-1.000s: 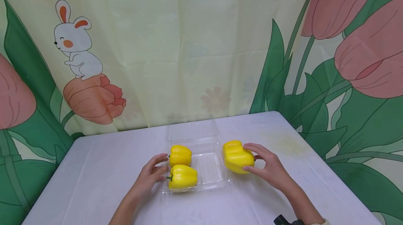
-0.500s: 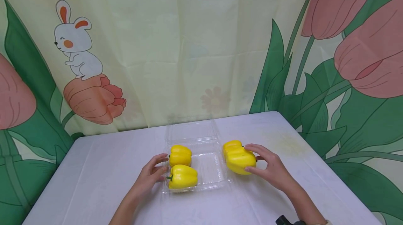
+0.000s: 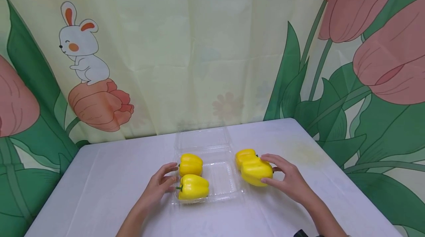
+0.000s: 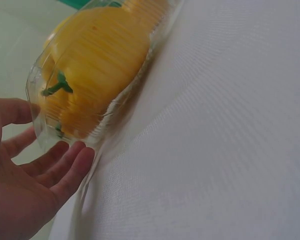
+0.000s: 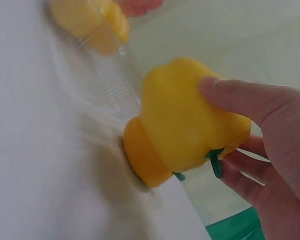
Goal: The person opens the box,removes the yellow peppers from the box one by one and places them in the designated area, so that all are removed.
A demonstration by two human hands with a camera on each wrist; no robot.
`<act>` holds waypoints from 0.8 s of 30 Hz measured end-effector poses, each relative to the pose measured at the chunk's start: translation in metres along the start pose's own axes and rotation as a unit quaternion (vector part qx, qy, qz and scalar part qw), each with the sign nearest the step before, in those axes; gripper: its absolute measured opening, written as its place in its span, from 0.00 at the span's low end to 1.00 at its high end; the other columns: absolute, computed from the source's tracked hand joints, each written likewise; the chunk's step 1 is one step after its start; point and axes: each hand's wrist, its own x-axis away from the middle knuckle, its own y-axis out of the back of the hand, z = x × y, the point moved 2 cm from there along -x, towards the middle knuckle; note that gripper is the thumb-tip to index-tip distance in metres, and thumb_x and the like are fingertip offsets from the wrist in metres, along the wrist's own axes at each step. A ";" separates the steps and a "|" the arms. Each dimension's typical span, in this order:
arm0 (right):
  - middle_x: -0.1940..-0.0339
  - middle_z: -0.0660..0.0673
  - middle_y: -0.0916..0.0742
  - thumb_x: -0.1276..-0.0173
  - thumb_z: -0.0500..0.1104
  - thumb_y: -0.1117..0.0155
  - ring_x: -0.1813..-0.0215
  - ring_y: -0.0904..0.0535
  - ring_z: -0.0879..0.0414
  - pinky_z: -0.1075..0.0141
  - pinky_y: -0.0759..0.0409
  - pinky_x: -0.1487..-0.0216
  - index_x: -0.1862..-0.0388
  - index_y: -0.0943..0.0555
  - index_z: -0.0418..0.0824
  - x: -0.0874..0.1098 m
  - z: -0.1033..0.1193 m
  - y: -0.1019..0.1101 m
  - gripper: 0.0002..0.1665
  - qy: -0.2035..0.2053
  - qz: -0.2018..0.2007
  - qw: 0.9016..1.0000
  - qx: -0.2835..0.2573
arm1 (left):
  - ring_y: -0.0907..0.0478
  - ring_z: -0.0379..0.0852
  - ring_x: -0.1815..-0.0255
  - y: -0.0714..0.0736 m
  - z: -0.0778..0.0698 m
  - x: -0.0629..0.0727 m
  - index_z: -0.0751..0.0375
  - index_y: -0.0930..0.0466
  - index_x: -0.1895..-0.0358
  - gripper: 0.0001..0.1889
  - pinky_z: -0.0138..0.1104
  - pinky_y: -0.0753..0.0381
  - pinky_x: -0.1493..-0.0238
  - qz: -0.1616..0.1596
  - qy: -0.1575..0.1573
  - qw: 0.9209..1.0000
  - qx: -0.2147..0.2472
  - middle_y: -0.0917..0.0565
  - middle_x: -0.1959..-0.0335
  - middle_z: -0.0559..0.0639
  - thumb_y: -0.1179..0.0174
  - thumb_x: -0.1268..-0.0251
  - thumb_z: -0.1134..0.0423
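My right hand grips a yellow bell pepper between thumb and fingers, to the right of a clear plastic clamshell box. In the right wrist view its green stem points toward the palm, and the pepper is above the table. Another yellow bell pepper lies on the table just behind it, partly hidden. Two more peppers lie in the left half of the box, a rear one and a front one. My left hand rests its extended fingertips against the box's left wall.
The box's transparent lid lies folded back toward the curtain. A white cloth covers the table. Behind it hangs a printed curtain with a rabbit and tulips.
My right hand has shifted slightly right and toward me with its pepper, so more of the pepper behind shows. The left hand holds its place at the box.
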 end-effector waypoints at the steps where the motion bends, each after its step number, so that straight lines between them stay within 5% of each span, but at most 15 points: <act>1: 0.39 0.47 0.19 0.49 0.50 0.22 0.41 0.23 0.50 0.71 0.17 0.53 0.40 0.23 0.49 0.000 0.000 0.000 0.36 -0.002 0.001 1.000 0.000 | 0.23 0.52 0.41 0.000 0.000 0.000 0.49 0.33 0.33 0.23 0.39 0.16 0.51 0.001 -0.001 1.000 0.000 0.28 0.33 0.55 0.48 0.29 0.65; 24: 0.38 0.47 0.20 0.48 0.49 0.23 0.40 0.24 0.50 0.71 0.17 0.52 0.38 0.23 0.47 0.008 -0.006 0.001 0.37 -0.025 0.012 1.000 0.010 | 0.22 0.50 0.44 -0.001 -0.004 0.003 0.50 0.33 0.33 0.23 0.42 0.16 0.50 -0.004 0.000 1.000 0.013 0.28 0.33 0.57 0.46 0.30 0.63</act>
